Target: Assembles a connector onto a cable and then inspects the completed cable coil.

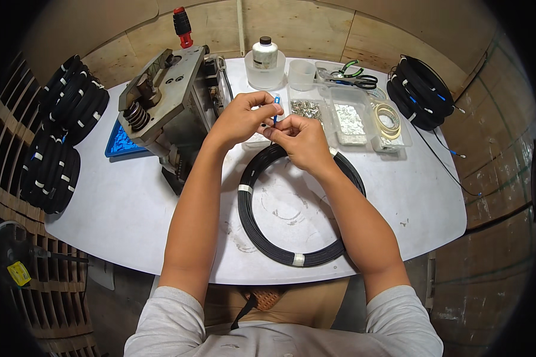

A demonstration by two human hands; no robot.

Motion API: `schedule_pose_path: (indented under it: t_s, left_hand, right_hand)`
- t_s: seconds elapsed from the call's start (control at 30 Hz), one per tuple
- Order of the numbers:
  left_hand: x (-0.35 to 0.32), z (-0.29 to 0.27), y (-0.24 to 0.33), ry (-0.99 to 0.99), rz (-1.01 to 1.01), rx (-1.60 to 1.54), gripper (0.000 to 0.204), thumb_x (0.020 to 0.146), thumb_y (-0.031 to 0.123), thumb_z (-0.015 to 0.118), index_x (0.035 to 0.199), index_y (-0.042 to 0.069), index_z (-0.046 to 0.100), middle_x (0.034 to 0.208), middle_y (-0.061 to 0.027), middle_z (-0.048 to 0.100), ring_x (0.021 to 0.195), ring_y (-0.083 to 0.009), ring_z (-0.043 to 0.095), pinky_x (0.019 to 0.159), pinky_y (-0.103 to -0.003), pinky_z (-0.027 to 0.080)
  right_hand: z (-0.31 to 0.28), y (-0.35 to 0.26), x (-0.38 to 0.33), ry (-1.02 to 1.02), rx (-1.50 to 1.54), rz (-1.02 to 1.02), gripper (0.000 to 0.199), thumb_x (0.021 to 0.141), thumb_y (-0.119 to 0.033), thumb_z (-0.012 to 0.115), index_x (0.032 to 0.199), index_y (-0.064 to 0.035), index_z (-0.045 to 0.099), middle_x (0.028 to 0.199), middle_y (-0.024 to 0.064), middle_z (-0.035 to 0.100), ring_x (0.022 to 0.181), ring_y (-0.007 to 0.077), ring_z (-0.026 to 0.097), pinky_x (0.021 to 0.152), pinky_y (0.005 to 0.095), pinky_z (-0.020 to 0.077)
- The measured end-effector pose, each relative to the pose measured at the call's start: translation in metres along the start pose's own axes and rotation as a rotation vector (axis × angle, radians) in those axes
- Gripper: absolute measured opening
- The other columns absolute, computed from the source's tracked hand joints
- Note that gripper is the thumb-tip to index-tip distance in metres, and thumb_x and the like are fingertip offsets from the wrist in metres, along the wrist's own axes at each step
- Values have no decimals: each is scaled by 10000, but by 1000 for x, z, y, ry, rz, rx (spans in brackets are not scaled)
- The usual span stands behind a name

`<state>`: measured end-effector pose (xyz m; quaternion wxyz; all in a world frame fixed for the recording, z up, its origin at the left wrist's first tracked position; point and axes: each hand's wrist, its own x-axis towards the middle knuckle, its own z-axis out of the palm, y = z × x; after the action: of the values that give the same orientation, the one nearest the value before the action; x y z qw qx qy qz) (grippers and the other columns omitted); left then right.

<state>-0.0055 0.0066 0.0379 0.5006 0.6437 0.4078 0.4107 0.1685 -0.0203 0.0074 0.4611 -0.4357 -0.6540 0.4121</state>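
A coil of black cable (245, 209), bound with white tape bands, lies on the white table in front of me. Above its far edge, my left hand (244, 119) pinches a small blue connector (277, 100) between thumb and fingers. Close against it, my right hand (304, 141) is closed, its thumb and forefinger pinched just below the blue connector. What sits inside the right fingertips is mostly hidden, so I cannot tell whether it is the cable's end or the connector's lower part.
A metal press (181, 98) stands left, beside a blue tray (114, 143) of blue parts. Behind my hands are metal fittings (307, 108), a box of white pieces (349, 122), tape rolls (388, 119), scissors (363, 81) and a bottle (265, 55). Other black coils (420, 89) flank the table.
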Motion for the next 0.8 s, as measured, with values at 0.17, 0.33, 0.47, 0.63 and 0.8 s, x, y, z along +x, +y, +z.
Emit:
schedule_pose_path:
  t_s: [0.17, 0.33, 0.47, 0.63, 0.8]
  left_hand:
    - [1, 0, -5, 32, 122, 13, 169, 921, 169, 675, 972, 11, 641, 936, -25, 654, 863, -97, 609, 714, -264, 528]
    - [0, -2, -4, -22, 117, -49, 193, 881, 151, 748, 940, 16, 624, 908, -8, 642, 835, -89, 614, 699, -257, 512]
    - [-1, 1, -3, 20, 198, -79, 193, 898, 177, 735, 951, 20, 636, 903, -7, 648, 831, -89, 612, 699, -252, 507]
    - [-1, -6, -2, -70, 85, -44, 216, 919, 230, 715, 966, 28, 657, 911, -2, 652, 847, -90, 610, 727, -247, 500]
    - [-2, -11, -6, -99, 99, -93, 206, 901, 191, 736, 980, 23, 646, 917, 1, 652, 850, -86, 609, 737, -251, 506]
  right_hand:
    - [1, 2, 2, 2, -38, 0, 196, 854, -178, 774, 838, 11, 725, 696, 33, 686, 620, 46, 548, 579, 244, 455]
    - [3, 10, 4, -11, 38, -86, 165, 890, -153, 717, 939, 2, 743, 773, 56, 720, 675, 62, 582, 630, 260, 475]
    - [2, 5, 3, -6, 46, -97, 153, 887, -139, 714, 915, 10, 735, 765, 58, 711, 670, 67, 577, 625, 267, 474]
    - [1, 10, 4, -40, -85, -52, 132, 882, -121, 718, 862, 10, 716, 713, 39, 684, 657, 64, 566, 619, 269, 469]
    - [3, 2, 0, -30, -52, -54, 127, 881, -121, 722, 869, 6, 720, 727, 41, 696, 669, 62, 576, 630, 261, 473]
